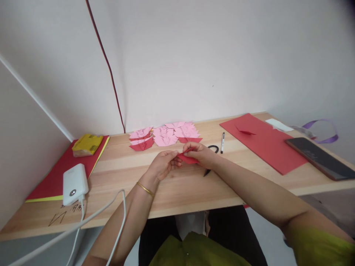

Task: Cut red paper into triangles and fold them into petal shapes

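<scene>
A small folded piece of red paper (189, 159) is held between both hands above the wooden table. My left hand (164, 163) pinches its left end, with thumb and fingers closed together. On the other side my right hand (202, 155) grips the paper's upper right part; the fingers hide some of it. Partly under my right hand and wrist lie scissors (213, 148) with a black handle. Just beyond the hands, rows of folded pink paper pieces (165, 136) lie by the wall, with several red folded pieces (142, 145) among them.
A pen (222, 143) lies right of the scissors. Farther right are red sheets (263, 144) with a folded red piece (245, 132) on top, and a phone (321, 157). At left, a white power bank (74, 184) with a cable and a yellow packet (87, 145) rest on red paper (52, 181).
</scene>
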{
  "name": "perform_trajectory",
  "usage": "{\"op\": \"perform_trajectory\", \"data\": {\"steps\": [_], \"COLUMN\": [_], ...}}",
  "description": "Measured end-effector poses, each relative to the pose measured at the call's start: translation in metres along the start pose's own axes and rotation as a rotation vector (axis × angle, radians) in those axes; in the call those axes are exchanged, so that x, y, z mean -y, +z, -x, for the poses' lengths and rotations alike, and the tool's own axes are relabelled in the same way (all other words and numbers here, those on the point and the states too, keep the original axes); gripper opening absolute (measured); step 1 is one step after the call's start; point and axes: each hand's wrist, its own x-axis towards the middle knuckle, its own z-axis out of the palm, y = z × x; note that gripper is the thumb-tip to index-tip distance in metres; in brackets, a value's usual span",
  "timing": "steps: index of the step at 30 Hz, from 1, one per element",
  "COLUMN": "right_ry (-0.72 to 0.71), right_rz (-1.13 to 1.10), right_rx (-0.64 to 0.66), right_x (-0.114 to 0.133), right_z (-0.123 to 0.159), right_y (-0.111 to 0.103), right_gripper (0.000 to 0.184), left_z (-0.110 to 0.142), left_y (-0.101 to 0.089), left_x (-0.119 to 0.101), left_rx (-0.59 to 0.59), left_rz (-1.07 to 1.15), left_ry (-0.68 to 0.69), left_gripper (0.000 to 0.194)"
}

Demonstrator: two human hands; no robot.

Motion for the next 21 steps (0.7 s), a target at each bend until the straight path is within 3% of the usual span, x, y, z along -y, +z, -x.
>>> {"op": "perform_trajectory", "data": {"steps": [12,16,21], "right_ry": [0.083,0.155,0.221], "right_rz": [-0.102,-0.156,-0.139], "right_rx": [0.130,0.029,-0.050], "right_x": [0.001,0.004,0.012], "right_z": [0.001,0.000,0.000], "right_y": [-0.001,0.000,0.001], "right_gripper": [0.014,0.018,0.022], "left_z": [0.003,0.000,0.003], "left_y": [0.001,0.000,0.004], "left_x": [0.001,0.003,0.000], "left_rx": [0.047,-0.005,-0.119], "left_rz": [-0.178,-0.266,-0.581], "left_ry": [-0.003,0.072,0.262], "left_gripper": [0.033,0.032,0.029]}}
